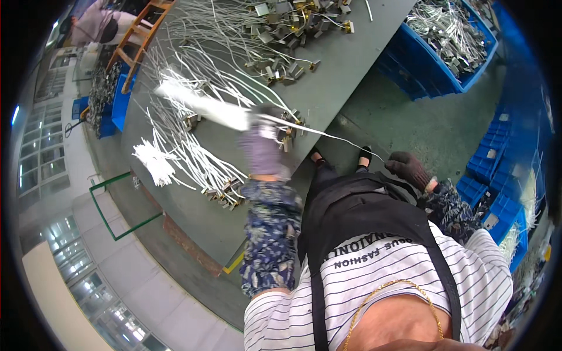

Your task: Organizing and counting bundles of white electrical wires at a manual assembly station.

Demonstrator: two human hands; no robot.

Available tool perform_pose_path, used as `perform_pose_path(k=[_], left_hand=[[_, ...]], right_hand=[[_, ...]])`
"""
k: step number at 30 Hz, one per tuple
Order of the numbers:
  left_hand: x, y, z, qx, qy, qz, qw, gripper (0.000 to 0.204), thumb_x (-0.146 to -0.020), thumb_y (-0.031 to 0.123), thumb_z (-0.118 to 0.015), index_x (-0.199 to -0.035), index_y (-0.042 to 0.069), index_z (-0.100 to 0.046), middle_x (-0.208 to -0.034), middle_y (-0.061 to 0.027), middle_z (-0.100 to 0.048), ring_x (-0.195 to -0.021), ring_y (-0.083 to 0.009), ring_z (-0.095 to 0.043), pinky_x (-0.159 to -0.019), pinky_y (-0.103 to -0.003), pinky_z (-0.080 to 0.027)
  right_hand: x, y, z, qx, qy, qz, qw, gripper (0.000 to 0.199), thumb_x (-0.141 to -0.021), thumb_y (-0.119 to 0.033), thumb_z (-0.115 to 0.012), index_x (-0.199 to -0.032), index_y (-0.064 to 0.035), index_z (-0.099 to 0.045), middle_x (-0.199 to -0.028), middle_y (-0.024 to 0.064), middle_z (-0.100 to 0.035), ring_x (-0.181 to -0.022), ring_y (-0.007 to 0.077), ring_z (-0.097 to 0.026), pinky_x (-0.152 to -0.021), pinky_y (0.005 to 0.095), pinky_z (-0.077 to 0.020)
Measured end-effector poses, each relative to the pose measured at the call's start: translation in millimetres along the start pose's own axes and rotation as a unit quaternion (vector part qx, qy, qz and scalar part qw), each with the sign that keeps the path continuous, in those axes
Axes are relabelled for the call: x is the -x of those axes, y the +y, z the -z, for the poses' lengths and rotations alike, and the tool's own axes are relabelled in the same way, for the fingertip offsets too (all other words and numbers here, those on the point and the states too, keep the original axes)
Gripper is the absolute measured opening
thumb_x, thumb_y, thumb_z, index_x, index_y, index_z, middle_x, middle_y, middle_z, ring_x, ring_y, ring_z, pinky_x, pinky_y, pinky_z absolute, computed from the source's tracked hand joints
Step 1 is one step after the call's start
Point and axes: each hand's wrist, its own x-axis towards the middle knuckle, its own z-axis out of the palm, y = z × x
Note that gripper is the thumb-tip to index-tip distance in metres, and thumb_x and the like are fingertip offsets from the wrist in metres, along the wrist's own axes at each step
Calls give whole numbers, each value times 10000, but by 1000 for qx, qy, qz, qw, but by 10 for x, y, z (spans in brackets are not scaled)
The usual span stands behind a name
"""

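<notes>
My left hand, in a greyish-purple glove and smeared by motion, is closed round a bundle of white wires above the table. One thin white wire runs from beside this hand, past the table edge, to my right hand. That hand wears a dark glove, and its fingers are curled closed at the wire's end. Below and left of the bundle lie more white wires with small metal-ended parts. A larger heap of metal parts with wires spreads across the far side of the table.
The grey table ends in front of my legs. A blue crate full of wired parts stands at the far right. More blue crates line the right side. An orange wooden ladder and a person are at the far left.
</notes>
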Motion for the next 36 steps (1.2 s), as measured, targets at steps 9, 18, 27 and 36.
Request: perform_pose_path(k=[9, 18, 27, 36], left_hand=[[-624, -1278, 1020, -529, 70, -342, 774, 480, -888, 212, -636, -1204, -138, -547, -987, -197, -652, -881, -197, -629, -709, -280, -503], [-466, -62, 420, -63, 45, 102, 992, 366, -954, 348, -550, -960, -10, -627, -580, 22, -418, -441, -74, -355, -383, -217, -326], [-407, 0, -523, 217, -159, 217, 938, 523, -924, 375, -563, -1265, -19, -530, -1180, -127, -620, -1006, -269, -623, -834, -389, -544], [-185, -29, -1161, 33, -217, 211, 953, 454, -923, 335, -576, -1221, -8, -557, -1236, -143, -588, -1132, -300, -544, -916, -458, -492]], right_hand=[[-1009, -1647, -1023, 173, 7, 431, 885, 448, -821, -241, -601, -1263, -174, -570, -1233, 178, -539, -1120, 291, -548, -885, 392, -482], [-2150, -1919, -312, 271, 226, 384, 853, 406, -747, -288, -663, -1048, -25, -595, -930, 174, -617, -912, 335, -612, -814, 432, -510], [-1218, -1449, -345, -200, 80, 382, 899, 355, -720, -328, -726, -949, -67, -652, -854, 111, -657, -793, 242, -620, -684, 406, -474], [-487, 49, -321, 74, 250, 665, 700, 224, -768, -232, -653, -803, -32, -559, -832, 200, -572, -773, 391, -564, -674, 465, -465]])
